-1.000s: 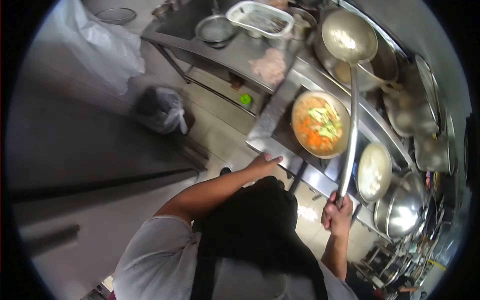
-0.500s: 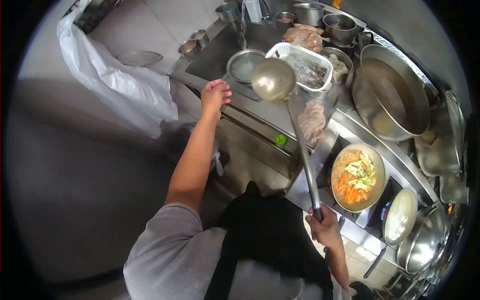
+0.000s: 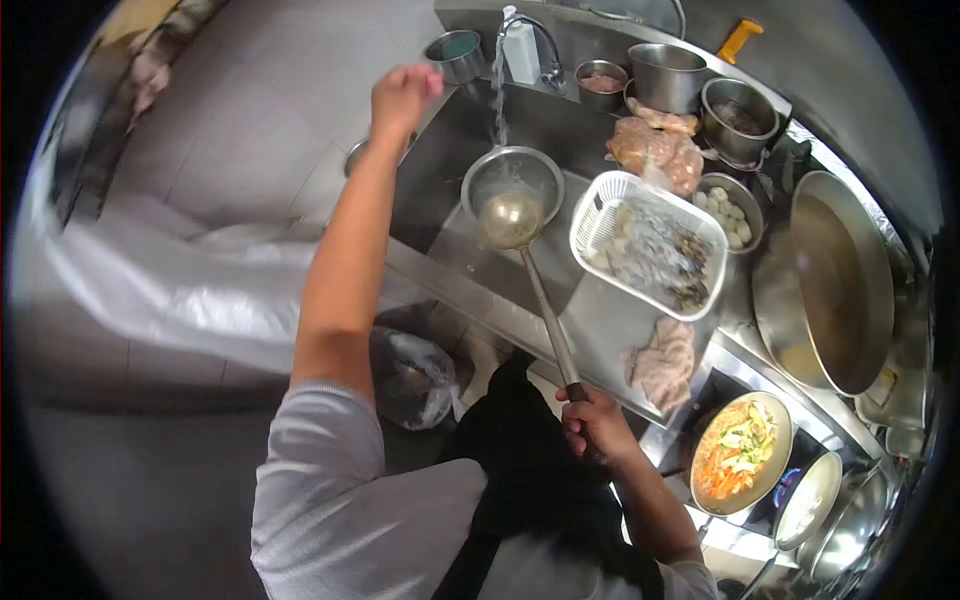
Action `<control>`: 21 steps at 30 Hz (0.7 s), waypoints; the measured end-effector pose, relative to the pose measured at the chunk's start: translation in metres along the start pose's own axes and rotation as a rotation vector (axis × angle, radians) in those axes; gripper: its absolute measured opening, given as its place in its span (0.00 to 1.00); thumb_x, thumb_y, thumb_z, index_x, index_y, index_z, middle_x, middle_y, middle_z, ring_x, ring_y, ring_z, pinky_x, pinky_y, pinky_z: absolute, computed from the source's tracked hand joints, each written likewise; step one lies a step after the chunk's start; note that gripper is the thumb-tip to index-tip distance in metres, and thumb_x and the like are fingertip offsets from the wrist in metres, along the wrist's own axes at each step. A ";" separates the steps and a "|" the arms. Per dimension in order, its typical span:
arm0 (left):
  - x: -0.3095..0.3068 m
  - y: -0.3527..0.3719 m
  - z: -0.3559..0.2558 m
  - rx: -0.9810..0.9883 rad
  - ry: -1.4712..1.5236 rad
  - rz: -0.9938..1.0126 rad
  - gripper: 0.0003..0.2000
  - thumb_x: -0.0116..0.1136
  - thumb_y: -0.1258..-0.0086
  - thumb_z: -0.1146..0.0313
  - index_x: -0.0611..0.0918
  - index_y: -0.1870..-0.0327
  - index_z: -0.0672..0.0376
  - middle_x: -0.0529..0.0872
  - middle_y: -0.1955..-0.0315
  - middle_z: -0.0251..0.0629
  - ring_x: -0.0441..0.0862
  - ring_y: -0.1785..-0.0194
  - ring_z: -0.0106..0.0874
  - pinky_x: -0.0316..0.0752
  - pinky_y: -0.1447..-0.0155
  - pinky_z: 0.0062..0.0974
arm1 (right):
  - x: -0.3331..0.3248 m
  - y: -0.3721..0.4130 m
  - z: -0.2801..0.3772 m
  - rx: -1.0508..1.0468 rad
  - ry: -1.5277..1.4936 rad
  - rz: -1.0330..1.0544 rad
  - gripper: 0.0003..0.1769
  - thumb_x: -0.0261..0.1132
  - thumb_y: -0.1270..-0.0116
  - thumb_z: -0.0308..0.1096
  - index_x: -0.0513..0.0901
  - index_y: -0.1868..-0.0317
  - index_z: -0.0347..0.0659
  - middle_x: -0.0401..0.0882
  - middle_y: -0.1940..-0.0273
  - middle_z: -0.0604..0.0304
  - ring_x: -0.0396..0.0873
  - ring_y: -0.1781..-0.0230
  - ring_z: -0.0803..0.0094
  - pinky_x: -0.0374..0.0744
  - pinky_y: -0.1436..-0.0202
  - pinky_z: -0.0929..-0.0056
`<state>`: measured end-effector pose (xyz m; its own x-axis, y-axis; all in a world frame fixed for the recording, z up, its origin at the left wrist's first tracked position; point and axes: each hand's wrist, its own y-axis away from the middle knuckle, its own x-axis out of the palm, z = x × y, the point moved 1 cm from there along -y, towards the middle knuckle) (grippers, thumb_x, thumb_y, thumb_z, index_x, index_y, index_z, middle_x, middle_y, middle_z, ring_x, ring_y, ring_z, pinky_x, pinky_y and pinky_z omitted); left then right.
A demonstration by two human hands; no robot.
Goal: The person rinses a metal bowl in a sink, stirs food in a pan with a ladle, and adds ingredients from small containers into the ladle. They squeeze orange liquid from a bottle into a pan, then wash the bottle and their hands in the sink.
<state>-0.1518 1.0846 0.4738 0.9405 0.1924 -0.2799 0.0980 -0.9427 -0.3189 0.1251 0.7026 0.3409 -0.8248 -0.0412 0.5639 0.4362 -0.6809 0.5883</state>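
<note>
My right hand (image 3: 597, 425) is wrapped round the dark grip of a long-handled ladle (image 3: 546, 325). The ladle's round bowl overlaps a metal bowl (image 3: 550, 178) at the sink, beneath water running from the tap (image 3: 549, 52). My left hand (image 3: 403, 98) is stretched out over the sink's left side, short of the running water. Its fingers are loosely bent and slightly blurred, with nothing seen in them. A metal pot (image 3: 456, 58) stands just beyond that hand.
Right of the sink, a white basket (image 3: 583, 225) holds shrimp. A crumpled cloth (image 3: 663, 365) lies near the stove. One pan (image 3: 700, 450) holds noodles and vegetables; another pan (image 3: 808, 500) sits by a blue flame. A large pot (image 3: 780, 300) holds brown liquid. Plastic bags hang left.
The ladle's bowl has swung down and left, over the metal bowl in the sink. My left hand has reached farther forward, toward the tap. The view has shifted toward the sink.
</note>
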 end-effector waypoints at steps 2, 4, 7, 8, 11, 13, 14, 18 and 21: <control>0.029 -0.102 0.046 0.205 -0.208 0.020 0.14 0.47 0.28 0.70 0.78 0.47 0.67 0.86 0.56 0.40 0.83 0.54 0.28 0.75 0.48 0.25 | 0.014 -0.049 0.016 -0.015 -0.058 -0.053 0.16 0.56 0.39 0.29 0.69 0.51 0.33 0.66 0.79 0.63 0.65 0.90 0.73 0.64 0.87 0.74; 0.070 -0.172 0.090 0.297 -0.313 0.053 0.16 0.47 0.28 0.69 0.77 0.44 0.68 0.86 0.55 0.41 0.83 0.52 0.30 0.74 0.45 0.25 | 0.027 -0.095 0.033 -0.046 -0.118 -0.122 0.16 0.57 0.39 0.30 0.69 0.52 0.32 0.67 0.79 0.63 0.66 0.89 0.73 0.64 0.87 0.74; 0.121 -0.215 0.122 0.314 -0.310 0.039 0.17 0.48 0.28 0.66 0.78 0.42 0.63 0.86 0.54 0.39 0.82 0.50 0.30 0.72 0.43 0.26 | 0.050 -0.146 0.068 -0.085 -0.286 -0.202 0.16 0.57 0.37 0.32 0.69 0.52 0.33 0.67 0.78 0.63 0.66 0.88 0.72 0.65 0.86 0.75; 0.130 -0.212 0.119 0.279 -0.333 0.143 0.17 0.49 0.27 0.64 0.79 0.43 0.60 0.86 0.53 0.39 0.82 0.50 0.30 0.72 0.43 0.27 | 0.055 -0.157 0.081 -0.107 -0.331 -0.192 0.15 0.57 0.35 0.33 0.70 0.51 0.36 0.69 0.77 0.64 0.68 0.86 0.73 0.66 0.85 0.75; 0.155 -0.188 0.108 0.191 -0.313 0.376 0.17 0.49 0.26 0.59 0.80 0.43 0.56 0.86 0.51 0.40 0.82 0.47 0.31 0.71 0.42 0.28 | 0.061 -0.183 0.109 -0.128 -0.393 -0.211 0.14 0.57 0.35 0.32 0.70 0.50 0.38 0.69 0.76 0.66 0.69 0.85 0.74 0.67 0.84 0.74; 0.172 -0.152 0.095 0.377 -0.193 0.391 0.18 0.49 0.27 0.63 0.77 0.42 0.61 0.83 0.49 0.47 0.81 0.45 0.39 0.73 0.42 0.30 | 0.066 -0.193 0.127 -0.141 -0.438 -0.231 0.14 0.57 0.34 0.33 0.70 0.50 0.40 0.69 0.76 0.67 0.69 0.84 0.74 0.68 0.84 0.74; 0.176 -0.141 0.100 0.326 -0.017 0.387 0.17 0.49 0.26 0.64 0.77 0.42 0.63 0.84 0.50 0.47 0.81 0.44 0.37 0.73 0.42 0.29 | 0.064 -0.198 0.131 -0.169 -0.459 -0.230 0.14 0.57 0.34 0.33 0.70 0.50 0.40 0.69 0.76 0.66 0.69 0.84 0.74 0.68 0.84 0.74; 0.210 -0.103 0.215 0.182 -0.303 0.566 0.15 0.46 0.27 0.67 0.78 0.43 0.55 0.83 0.53 0.49 0.80 0.47 0.47 0.72 0.40 0.38 | 0.073 -0.196 0.146 -0.206 -0.486 -0.272 0.14 0.57 0.33 0.33 0.69 0.50 0.39 0.69 0.76 0.66 0.70 0.84 0.74 0.68 0.84 0.74; 0.245 -0.056 0.294 0.173 -0.370 1.059 0.19 0.44 0.27 0.62 0.73 0.36 0.50 0.79 0.43 0.44 0.72 0.37 0.46 0.54 0.29 0.54 | 0.085 -0.192 0.154 -0.184 -0.498 -0.328 0.14 0.57 0.34 0.32 0.69 0.50 0.38 0.68 0.77 0.66 0.68 0.85 0.74 0.67 0.85 0.74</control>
<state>-0.0226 1.2645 0.1568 0.3663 -0.5838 -0.7245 -0.7630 -0.6341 0.1252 0.0267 0.9423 0.3648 -0.6194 0.5074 0.5991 0.0828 -0.7166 0.6926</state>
